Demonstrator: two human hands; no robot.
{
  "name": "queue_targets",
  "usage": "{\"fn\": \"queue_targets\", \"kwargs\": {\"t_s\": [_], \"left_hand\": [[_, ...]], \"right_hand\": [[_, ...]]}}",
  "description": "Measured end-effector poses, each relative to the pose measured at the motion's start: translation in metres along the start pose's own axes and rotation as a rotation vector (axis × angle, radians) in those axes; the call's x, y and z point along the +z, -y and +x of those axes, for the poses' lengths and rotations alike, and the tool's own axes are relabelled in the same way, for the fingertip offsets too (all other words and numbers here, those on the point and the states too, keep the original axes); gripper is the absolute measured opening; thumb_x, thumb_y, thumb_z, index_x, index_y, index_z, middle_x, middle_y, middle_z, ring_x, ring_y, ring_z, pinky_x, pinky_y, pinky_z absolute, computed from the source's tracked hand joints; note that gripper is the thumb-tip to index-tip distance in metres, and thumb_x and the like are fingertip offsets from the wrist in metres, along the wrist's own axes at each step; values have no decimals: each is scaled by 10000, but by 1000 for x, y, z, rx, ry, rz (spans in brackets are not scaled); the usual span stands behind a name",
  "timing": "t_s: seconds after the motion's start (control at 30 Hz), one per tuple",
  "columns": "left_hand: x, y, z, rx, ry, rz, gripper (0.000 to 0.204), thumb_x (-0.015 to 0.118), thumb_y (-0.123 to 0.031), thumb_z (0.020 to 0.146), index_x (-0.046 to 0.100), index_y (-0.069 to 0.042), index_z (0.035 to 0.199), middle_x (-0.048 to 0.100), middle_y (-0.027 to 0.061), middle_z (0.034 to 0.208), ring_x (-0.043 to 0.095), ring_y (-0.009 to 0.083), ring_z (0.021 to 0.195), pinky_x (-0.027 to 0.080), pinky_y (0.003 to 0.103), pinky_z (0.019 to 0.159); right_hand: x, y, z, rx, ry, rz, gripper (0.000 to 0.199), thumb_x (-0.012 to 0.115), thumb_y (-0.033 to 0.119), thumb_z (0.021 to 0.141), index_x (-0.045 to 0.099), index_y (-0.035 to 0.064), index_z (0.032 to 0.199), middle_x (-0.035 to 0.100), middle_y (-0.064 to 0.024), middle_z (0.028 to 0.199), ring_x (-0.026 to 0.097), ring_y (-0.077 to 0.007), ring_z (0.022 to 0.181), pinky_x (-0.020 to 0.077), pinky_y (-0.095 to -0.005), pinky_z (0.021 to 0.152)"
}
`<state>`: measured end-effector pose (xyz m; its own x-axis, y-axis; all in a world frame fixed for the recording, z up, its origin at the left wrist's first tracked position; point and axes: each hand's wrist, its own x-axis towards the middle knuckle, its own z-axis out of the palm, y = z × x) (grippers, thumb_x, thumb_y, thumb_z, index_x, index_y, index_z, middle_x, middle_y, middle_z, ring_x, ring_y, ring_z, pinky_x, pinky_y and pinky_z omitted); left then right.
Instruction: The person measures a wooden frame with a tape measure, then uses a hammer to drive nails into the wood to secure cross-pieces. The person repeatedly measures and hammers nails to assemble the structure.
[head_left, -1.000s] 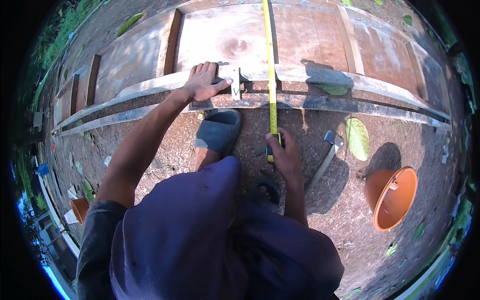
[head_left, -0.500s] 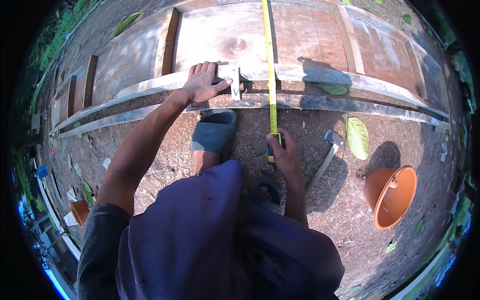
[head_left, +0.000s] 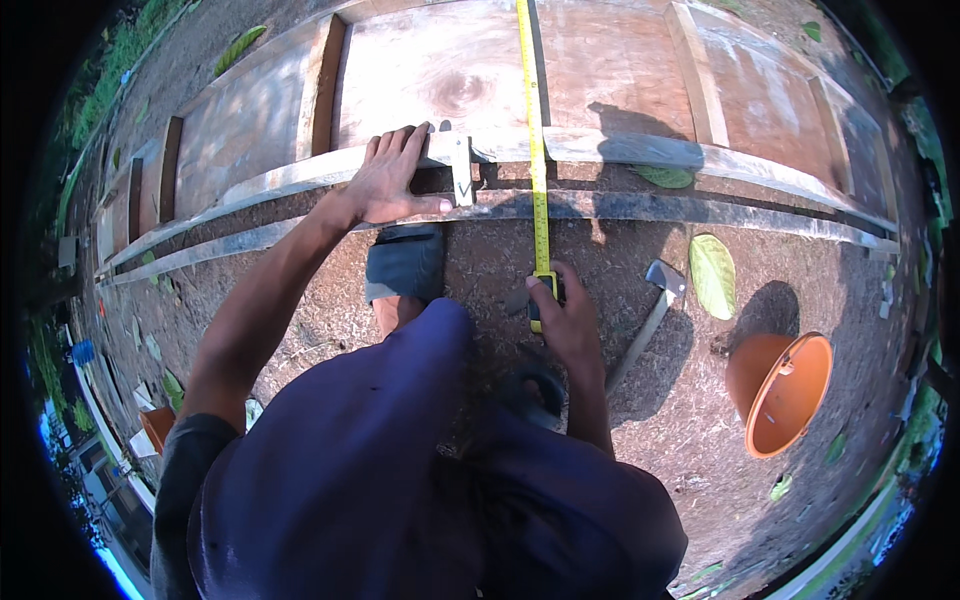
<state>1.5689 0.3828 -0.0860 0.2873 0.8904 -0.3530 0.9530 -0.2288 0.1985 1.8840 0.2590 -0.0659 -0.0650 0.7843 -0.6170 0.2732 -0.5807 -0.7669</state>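
My right hand [head_left: 568, 312] is closed round a yellow and black tape measure [head_left: 545, 285], just in front of a wooden panel. From its case the yellow blade [head_left: 541, 190] runs straight away from me, over two long rails and across the panel [head_left: 440, 60]. My left hand [head_left: 393, 180] lies with fingers spread over the panel's near rail [head_left: 270, 184]. Its thumb reaches down to the separate outer strip [head_left: 600, 205]. Right beside that thumb, a short pale wooden piece [head_left: 463, 172] bridges the gap between rail and strip.
A hammer-like tool [head_left: 650, 325] with a pale handle lies on the dirt to the right. Beyond it are a large green leaf [head_left: 713, 277] and a tipped orange bucket [head_left: 780, 390]. Another orange container [head_left: 155, 428] sits at far left. My sandalled foot [head_left: 405, 262] is near the strip.
My left hand has slid slightly left and nearer, its thumb dropping from the short wooden piece toward the outer strip. My right hand still holds the tape measure. My left foot appears shifted left.
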Motion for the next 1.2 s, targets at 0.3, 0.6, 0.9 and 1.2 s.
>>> {"fn": "queue_targets", "kwargs": {"t_s": [0.3, 0.6, 0.9, 1.2], "left_hand": [[9, -28, -10, -45, 3, 218, 1589, 825, -828, 530, -7, -65, 1648, 156, 284, 1661, 138, 486, 1547, 103, 716, 1231], [8, -24, -2, -32, -31, 176, 1450, 826, -744, 618, 73, -30, 1632, 347, 306, 1505, 294, 504, 1447, 156, 680, 1230], [18, -18, -2, -4, -99, 122, 1472, 852, -700, 593, 56, -33, 1636, 335, 325, 1511, 278, 508, 1457, 144, 657, 1241], [18, -18, -4, -8, -100, 117, 1464, 838, -728, 591, 81, -36, 1636, 339, 322, 1506, 281, 499, 1457, 145, 641, 1243]], "right_hand": [[2, 0, -1, 9, -10, 19, 413, 706, 313, 962, 630, 19, 1242, 664, -50, 843, 630, -117, 738, 521, -314, 658], [-1, -4, 2, -7, 2, -20, 423, 696, 320, 970, 621, 9, 1246, 668, -64, 860, 635, -128, 751, 524, -322, 673], [3, 2, -1, -4, -18, -17, 428, 682, 294, 980, 599, -1, 1280, 671, -70, 870, 651, -125, 758, 542, -313, 641], [3, -4, 1, -2, -8, -50, 500, 686, 308, 971, 568, -12, 1337, 689, -113, 916, 671, -149, 780, 550, -329, 680]]}}
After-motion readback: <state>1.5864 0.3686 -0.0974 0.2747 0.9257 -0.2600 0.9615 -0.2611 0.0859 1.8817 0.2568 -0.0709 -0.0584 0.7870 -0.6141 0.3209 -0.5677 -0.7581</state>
